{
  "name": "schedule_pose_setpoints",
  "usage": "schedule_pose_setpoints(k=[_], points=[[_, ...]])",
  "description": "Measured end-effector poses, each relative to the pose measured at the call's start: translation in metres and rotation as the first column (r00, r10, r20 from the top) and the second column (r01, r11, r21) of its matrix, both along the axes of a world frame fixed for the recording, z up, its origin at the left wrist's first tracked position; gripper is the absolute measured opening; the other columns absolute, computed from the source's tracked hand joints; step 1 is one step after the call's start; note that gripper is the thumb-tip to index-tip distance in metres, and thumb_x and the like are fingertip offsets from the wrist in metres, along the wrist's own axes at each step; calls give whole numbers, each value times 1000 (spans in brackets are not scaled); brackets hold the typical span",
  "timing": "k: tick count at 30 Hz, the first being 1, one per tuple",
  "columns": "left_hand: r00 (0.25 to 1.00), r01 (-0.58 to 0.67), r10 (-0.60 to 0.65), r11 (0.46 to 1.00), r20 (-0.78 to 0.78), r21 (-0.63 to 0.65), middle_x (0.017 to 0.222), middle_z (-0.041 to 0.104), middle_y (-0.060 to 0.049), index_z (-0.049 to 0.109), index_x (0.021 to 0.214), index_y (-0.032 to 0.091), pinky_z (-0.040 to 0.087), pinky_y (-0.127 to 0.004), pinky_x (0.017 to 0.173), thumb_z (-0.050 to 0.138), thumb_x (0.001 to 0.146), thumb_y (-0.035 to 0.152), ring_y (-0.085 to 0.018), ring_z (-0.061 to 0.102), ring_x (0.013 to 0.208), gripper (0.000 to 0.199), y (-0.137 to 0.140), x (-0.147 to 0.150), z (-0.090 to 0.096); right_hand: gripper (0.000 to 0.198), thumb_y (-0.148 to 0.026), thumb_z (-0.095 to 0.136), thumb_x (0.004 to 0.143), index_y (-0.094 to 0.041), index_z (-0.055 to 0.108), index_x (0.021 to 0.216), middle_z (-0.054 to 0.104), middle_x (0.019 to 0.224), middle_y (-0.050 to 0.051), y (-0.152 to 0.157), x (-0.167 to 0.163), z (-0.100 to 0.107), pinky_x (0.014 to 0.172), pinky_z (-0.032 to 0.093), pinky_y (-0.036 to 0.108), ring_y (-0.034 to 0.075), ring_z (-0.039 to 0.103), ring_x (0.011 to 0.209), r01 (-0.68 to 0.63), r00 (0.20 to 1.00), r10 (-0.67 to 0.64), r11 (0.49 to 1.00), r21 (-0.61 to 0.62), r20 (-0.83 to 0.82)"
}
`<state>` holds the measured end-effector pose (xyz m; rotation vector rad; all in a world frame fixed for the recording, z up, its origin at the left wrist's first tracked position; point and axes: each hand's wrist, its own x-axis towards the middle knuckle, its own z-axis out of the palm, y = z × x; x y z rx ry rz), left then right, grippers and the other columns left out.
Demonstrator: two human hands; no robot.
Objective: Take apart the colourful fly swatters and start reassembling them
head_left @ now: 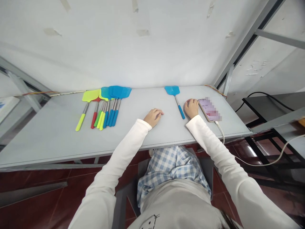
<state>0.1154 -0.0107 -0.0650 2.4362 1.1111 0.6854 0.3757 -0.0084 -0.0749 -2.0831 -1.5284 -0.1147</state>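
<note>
My left hand (pixel 153 117) rests on the grey table with its fingers loosely bent and nothing in them. To its right lies a single blue fly swatter (pixel 180 111), head toward the wall and handle toward me. Just right of that handle, my right hand (pixel 191 108) also rests on the tabletop, fingers relaxed and curved, holding nothing I can see. On the left, several fly swatters lie in an overlapping row: a yellow fly swatter (pixel 91 95) at the outer end, a red-handled one (pixel 94 120) partly covered, and blue ones (pixel 122 92) on top at the right.
A phone (pixel 209 109) with a lit screen lies right of my right hand, its white charging cable (pixel 221 132) running off the table's front edge. The table (pixel 52 127) meets a white wall (pixel 152 60). Metal frame posts (pixel 228 76) stand at both ends.
</note>
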Motion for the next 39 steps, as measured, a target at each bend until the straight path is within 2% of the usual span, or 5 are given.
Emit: schedule_pose_setpoints(k=[12,22,30,34,39], points=[[999,-16,18,998,-30,55,110,66,-7,65,101,20,43,-39,101,36,93,21,-20,57,106,31,-15,-4,5,34,-26,40,84,-7,52,110,53,113,21,-2,-3,-1,97,35,44,33,48,111,76,996,-76,997,-6,42],[985,118,-110,991,-136,59,146,45,-12,48,138,19,38,-42,109,40,92,24,-25,48,128,47,21,77,8,36,-24,38,87,-3,53,113,55,113,23,-10,13,7,93,38,42,32,50,106,-75,994,81,994,-86,70],[946,304,-288,948,-152,91,146,46,-12,56,132,20,41,-39,110,40,93,21,-23,51,128,42,38,114,-1,37,-28,43,88,-9,56,117,55,117,22,-38,41,37,91,40,42,31,53,107,-182,965,214,962,-201,153],[936,320,-297,942,-191,102,143,49,-13,57,132,20,45,-41,105,38,96,24,-24,55,124,42,20,129,3,72,-52,58,80,-7,43,134,46,132,28,-59,83,56,94,37,49,40,46,120,113,966,-29,941,-319,256],[938,274,-245,958,-244,90,144,47,-14,54,136,18,46,-40,104,36,96,23,-26,58,120,44,17,154,6,127,-83,58,60,1,19,147,37,140,34,-65,106,55,99,32,52,46,41,127,186,979,-107,825,-534,174]])
